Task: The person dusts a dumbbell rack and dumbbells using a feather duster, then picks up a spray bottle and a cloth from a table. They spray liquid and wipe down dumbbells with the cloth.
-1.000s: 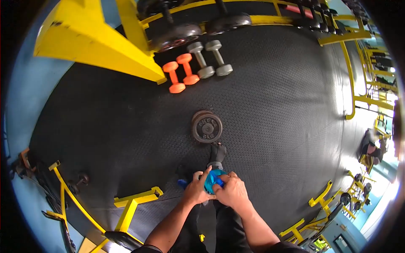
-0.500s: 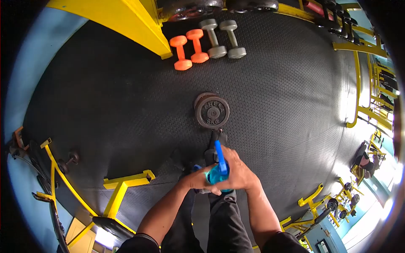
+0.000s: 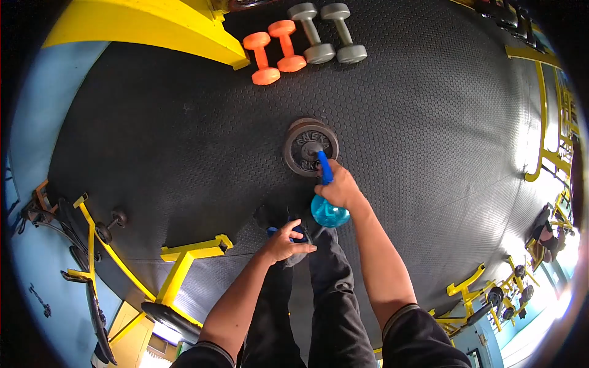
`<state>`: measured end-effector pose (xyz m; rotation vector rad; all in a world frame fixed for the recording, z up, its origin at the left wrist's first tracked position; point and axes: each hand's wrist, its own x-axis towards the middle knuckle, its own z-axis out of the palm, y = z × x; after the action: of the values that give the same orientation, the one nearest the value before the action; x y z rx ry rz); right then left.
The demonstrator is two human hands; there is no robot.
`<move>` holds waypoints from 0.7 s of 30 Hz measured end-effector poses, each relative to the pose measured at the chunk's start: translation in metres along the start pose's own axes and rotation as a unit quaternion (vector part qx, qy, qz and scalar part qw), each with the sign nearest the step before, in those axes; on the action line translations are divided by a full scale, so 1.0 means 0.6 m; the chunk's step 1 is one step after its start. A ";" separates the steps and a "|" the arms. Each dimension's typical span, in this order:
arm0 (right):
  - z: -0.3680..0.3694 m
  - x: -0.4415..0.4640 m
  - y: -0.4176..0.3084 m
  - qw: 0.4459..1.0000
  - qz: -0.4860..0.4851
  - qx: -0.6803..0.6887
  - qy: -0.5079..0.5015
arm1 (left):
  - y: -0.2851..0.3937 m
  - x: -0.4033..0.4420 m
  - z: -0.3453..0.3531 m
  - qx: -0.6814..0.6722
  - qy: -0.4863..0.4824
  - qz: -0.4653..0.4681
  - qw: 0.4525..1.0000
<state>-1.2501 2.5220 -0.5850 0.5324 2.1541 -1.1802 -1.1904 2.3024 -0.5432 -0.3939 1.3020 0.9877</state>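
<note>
My right hand (image 3: 341, 186) grips the neck of a spray bottle (image 3: 330, 211) with a clear turquoise round body and a blue nozzle. The nozzle points at a dark dumbbell (image 3: 311, 148) with round plates marked 8KG, standing on the floor just beyond the hand. Lower and to the left, my left hand (image 3: 286, 244) has its thumb and fingers apart over a blue and grey thing (image 3: 297, 258) near my leg; I cannot make out whether they touch.
Orange dumbbells (image 3: 261, 58) and grey dumbbells (image 3: 343, 33) lie at the top beside a yellow frame (image 3: 178, 27). A yellow stand (image 3: 184, 264) is at the lower left. More gym machines line the right side.
The hands have separated. My right hand has moved forward with the bottle towards the dark dumbbell, and my left hand has let go of the bottle. The view has shifted.
</note>
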 end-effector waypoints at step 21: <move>-0.072 0.026 0.297 0.953 -0.054 -0.124 0.269 | 0.063 0.052 0.043 0.190 0.168 0.048 0.966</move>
<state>-1.1680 2.6525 -0.6854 0.6888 2.7789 -0.8608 -1.2055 2.3546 -0.5548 -0.2071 1.7938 0.7457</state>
